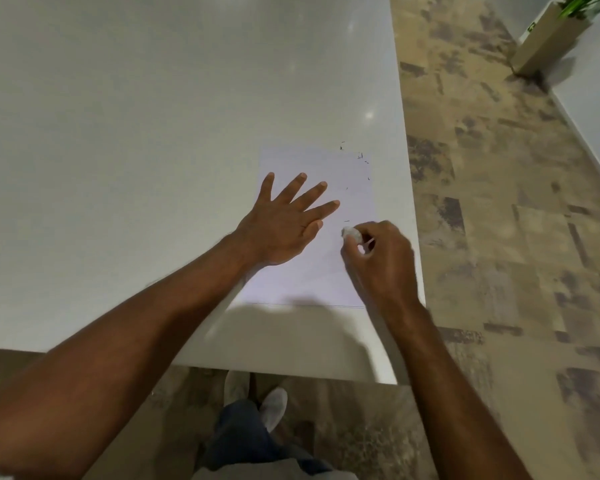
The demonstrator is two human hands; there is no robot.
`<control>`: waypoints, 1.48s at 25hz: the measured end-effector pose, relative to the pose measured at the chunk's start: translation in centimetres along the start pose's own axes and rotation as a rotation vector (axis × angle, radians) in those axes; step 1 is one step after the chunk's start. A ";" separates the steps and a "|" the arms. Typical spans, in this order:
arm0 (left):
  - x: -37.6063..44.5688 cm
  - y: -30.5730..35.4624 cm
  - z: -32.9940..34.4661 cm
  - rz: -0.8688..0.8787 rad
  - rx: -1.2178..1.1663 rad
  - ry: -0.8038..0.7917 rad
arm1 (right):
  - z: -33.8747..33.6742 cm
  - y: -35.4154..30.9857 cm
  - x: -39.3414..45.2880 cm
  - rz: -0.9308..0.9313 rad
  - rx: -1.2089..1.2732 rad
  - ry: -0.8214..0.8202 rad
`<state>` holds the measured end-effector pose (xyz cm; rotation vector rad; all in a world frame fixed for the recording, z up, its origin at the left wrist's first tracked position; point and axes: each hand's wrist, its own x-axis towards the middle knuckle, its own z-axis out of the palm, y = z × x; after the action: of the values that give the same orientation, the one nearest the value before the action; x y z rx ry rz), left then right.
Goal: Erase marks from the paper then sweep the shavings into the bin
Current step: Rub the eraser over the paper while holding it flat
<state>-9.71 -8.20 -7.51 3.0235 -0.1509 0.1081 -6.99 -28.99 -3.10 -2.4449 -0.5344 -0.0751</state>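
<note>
A white sheet of paper (312,271) lies on the pale table (136,150) near its right edge. My left hand (284,223) presses flat on the sheet's left part, fingers spread. My right hand (378,261) pinches a small white eraser (350,233) whose tip touches the paper by its right side. A short dark mark (346,221) sits just above the eraser. Small dark shavings (361,157) are scattered around the sheet's far right corner, some on the table beyond it. No bin is in view.
The table's right edge (409,188) runs close to the paper, and its near edge is just below my forearms. A patterned brown floor (499,237) lies to the right. A tall planter (548,32) stands at the top right. My shoes show under the table.
</note>
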 end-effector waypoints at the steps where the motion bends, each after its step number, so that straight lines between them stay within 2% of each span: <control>1: 0.0 0.0 0.1 -0.001 0.004 0.010 | -0.1 0.1 0.3 0.020 -0.006 0.027; 3: -0.1 0.0 0.1 -0.001 0.018 0.018 | 1.0 -1.7 -2.9 -0.053 -0.003 -0.062; 5: 0.0 -0.2 0.1 0.002 0.007 -0.008 | 2.3 -2.2 -6.9 -0.297 0.011 -0.186; 6: 0.0 -0.2 0.1 0.000 0.001 -0.011 | 1.9 -1.8 -6.1 -0.296 0.028 -0.206; 7: 0.0 -0.1 0.1 -0.001 0.003 0.001 | 1.3 -1.2 -3.9 -0.202 0.032 -0.177; 9: 0.0 0.1 0.2 0.004 0.018 0.023 | 0.0 -0.2 0.6 -0.007 0.001 -0.014; 10: 0.0 0.0 0.3 0.003 0.020 0.025 | 0.0 -0.1 1.0 0.008 0.001 0.013; 12: 0.0 -0.1 0.3 0.004 0.033 0.033 | 1.4 -1.5 -2.2 -0.078 0.001 -0.065; 14: 0.1 -0.1 0.4 0.008 0.039 0.013 | 2.6 -2.2 -6.9 -0.283 0.010 -0.203; 15: 0.1 -0.1 0.3 0.006 0.036 0.012 | 2.1 -1.7 -6.7 -0.290 0.036 -0.229; 16: 0.1 0.0 0.4 0.006 0.038 0.024 | 1.3 -0.8 -4.9 -0.205 0.048 -0.206; 18: 0.1 0.1 0.3 0.005 0.044 0.030 | -0.2 0.8 -0.1 -0.003 0.019 -0.032; 20: 0.1 0.0 0.3 0.003 0.040 0.034 | -0.2 0.7 0.1 0.015 0.025 -0.005; 24: 0.1 0.0 0.4 0.014 0.060 0.027 | 1.9 -1.4 -7.4 -0.311 0.027 -0.217; 25: 0.1 0.1 0.4 0.017 0.063 0.033 | 1.3 -0.7 -6.2 -0.270 0.040 -0.206; 27: 0.1 0.2 0.5 0.019 0.065 0.048 | -0.3 0.9 -1.5 -0.039 0.030 -0.061; 28: 0.1 0.1 0.5 0.015 0.057 0.044 | -0.8 1.2 -0.3 0.015 0.019 -0.002; 30: 0.1 0.1 0.5 0.000 0.049 0.038 | -0.5 0.4 -1.6 -0.021 0.021 -0.030; 33: 0.1 0.0 0.5 -0.013 0.039 0.016 | 1.4 -1.3 -7.5 -0.287 0.015 -0.227; 34: 0.1 0.1 0.5 -0.017 0.032 0.010 | 1.2 -0.8 -6.8 -0.279 0.012 -0.219; 37: 0.2 0.1 0.5 -0.022 0.019 0.013 | -0.5 0.9 -1.1 -0.024 0.000 0.002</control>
<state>-9.46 -8.40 -8.00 3.0417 -0.1164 0.1282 -7.57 -30.33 -3.35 -2.4380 -0.5623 -0.0877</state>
